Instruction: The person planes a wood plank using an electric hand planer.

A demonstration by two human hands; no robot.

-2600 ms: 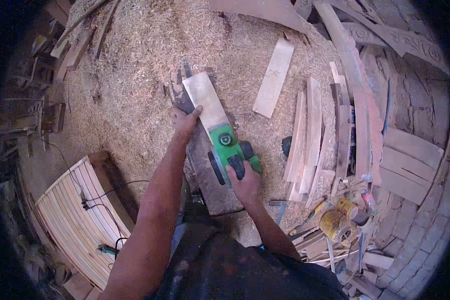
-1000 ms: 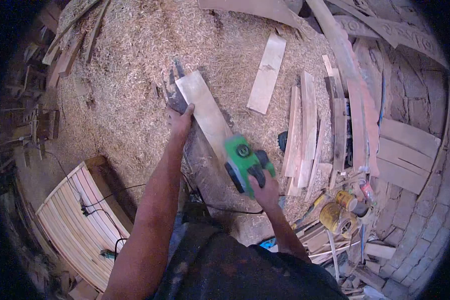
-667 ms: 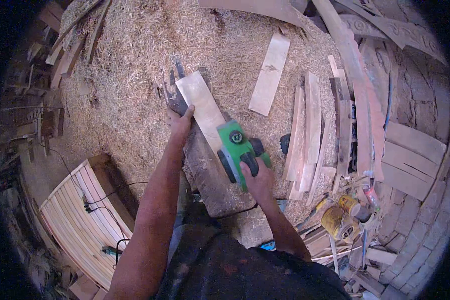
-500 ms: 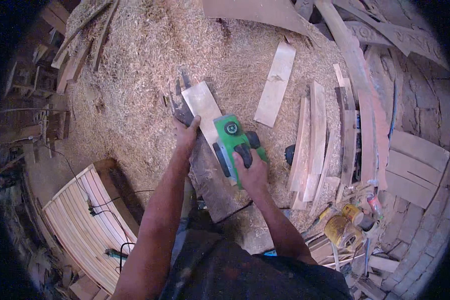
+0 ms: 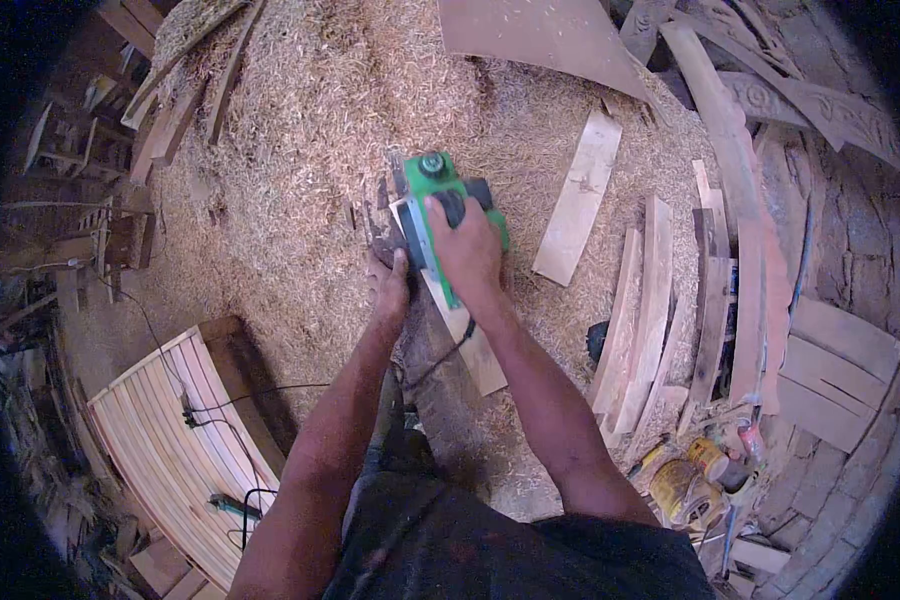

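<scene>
Planer atop board, panel left, plank right, apparently tins at near right.

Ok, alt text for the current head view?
The right hand pushes a green power planer on a pale board, left hand beside it. Wood shavings surround them; curved wooden strips lie to the right.

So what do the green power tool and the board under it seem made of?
Green power tool: hard plastic or painted metal; its even colour fits either. Board: wood, apparently unvarnished, judging by its pale, bare-looking surface.
</scene>
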